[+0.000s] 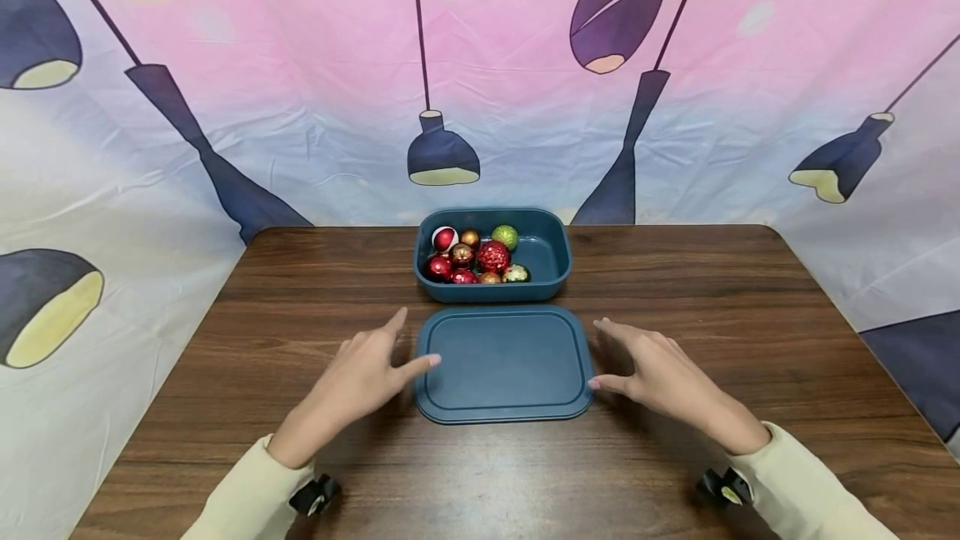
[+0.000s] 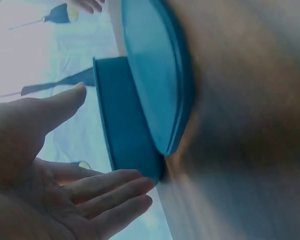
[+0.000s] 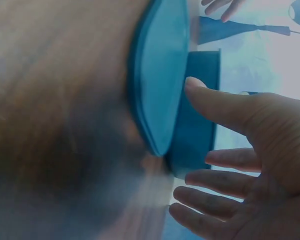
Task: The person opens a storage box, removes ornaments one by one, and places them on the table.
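Observation:
A flat blue-green lid (image 1: 504,365) with rounded corners lies on the wooden table. Just behind it stands a matching rectangular box (image 1: 492,293), its top uncovered. Shiny Christmas baubles (image 1: 493,257) in red, gold and green fill the box's left and middle; bare floor shows at its right. My left hand (image 1: 367,369) hovers at the lid's left side with fingers extended, its thumb over the edge. On the opposite side is my right hand (image 1: 660,373), fingers spread and thumb by the lid's right edge. Both wrist views show nothing held in either palm.
The dark wooden tabletop (image 1: 315,298) has rounded far corners. Behind it hangs a pastel cloth (image 1: 337,48) printed with dark lamps, close to the table's back edge. A black strap piece (image 1: 315,494) sits at the left cuff, another (image 1: 726,487) at the right.

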`<move>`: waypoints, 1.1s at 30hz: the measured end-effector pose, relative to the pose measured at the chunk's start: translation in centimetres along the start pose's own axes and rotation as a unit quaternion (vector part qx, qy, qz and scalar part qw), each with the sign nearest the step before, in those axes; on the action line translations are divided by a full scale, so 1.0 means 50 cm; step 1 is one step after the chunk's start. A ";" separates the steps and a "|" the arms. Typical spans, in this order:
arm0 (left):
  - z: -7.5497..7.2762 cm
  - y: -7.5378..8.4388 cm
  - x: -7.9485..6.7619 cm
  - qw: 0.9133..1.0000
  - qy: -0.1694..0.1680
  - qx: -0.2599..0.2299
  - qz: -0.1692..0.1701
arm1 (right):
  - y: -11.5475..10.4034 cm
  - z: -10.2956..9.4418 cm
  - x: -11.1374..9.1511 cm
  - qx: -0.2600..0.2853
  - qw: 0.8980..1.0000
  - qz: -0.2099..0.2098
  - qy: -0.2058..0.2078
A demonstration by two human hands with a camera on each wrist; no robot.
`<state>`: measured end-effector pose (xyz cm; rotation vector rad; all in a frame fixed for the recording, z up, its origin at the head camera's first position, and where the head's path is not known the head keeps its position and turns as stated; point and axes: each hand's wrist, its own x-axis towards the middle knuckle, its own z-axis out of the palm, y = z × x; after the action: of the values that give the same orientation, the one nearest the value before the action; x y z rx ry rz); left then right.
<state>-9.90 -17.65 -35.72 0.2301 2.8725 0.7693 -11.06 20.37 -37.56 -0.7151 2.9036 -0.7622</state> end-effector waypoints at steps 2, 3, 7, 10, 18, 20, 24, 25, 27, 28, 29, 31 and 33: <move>-0.013 -0.005 0.011 1.000 0.011 -0.009 0.003 | -0.001 -0.008 0.006 -0.002 1.000 -0.008 0.010; -0.019 -0.007 0.016 1.000 0.015 -0.013 0.003 | -0.002 -0.012 0.009 -0.005 1.000 -0.010 0.014; -0.037 -0.012 0.043 0.999 0.036 -0.023 0.002 | -0.001 -0.025 0.023 -0.006 0.999 -0.018 0.026; -0.046 -0.015 0.065 0.998 0.049 -0.027 -0.001 | 0.000 -0.034 0.035 -0.003 0.999 -0.021 0.030; -0.053 -0.027 0.113 0.998 0.054 -0.034 -0.007 | -0.003 -0.055 0.072 0.006 0.999 -0.018 0.039; -0.054 -0.029 0.124 0.998 0.051 -0.040 -0.012 | -0.004 -0.061 0.082 0.004 0.999 -0.020 0.041; -0.057 -0.030 0.147 0.997 0.045 -0.054 -0.016 | -0.007 -0.071 0.099 0.008 0.999 -0.021 0.040; -0.057 -0.031 0.153 0.997 0.043 -0.057 -0.016 | -0.007 -0.074 0.103 0.011 0.999 -0.020 0.039; -0.058 -0.031 0.164 0.997 0.041 -0.063 -0.014 | -0.007 -0.078 0.111 0.016 0.999 -0.019 0.037; -0.058 -0.033 0.169 0.997 0.040 -0.064 -0.013 | -0.007 -0.079 0.115 0.018 0.999 -0.018 0.037; -0.058 -0.034 0.173 0.997 0.039 -0.065 -0.013 | -0.007 -0.081 0.119 0.019 0.999 -0.017 0.036; -0.058 -0.035 0.181 0.997 0.039 -0.066 -0.016 | -0.007 -0.083 0.128 0.020 0.999 -0.018 0.034; -0.058 -0.038 0.187 0.997 0.033 -0.072 -0.018 | -0.007 -0.085 0.137 0.023 0.999 -0.015 0.030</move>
<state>-19.80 -18.89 -35.27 0.1378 2.8574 0.9906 -17.70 18.94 -33.25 -0.7462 2.9238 -0.8660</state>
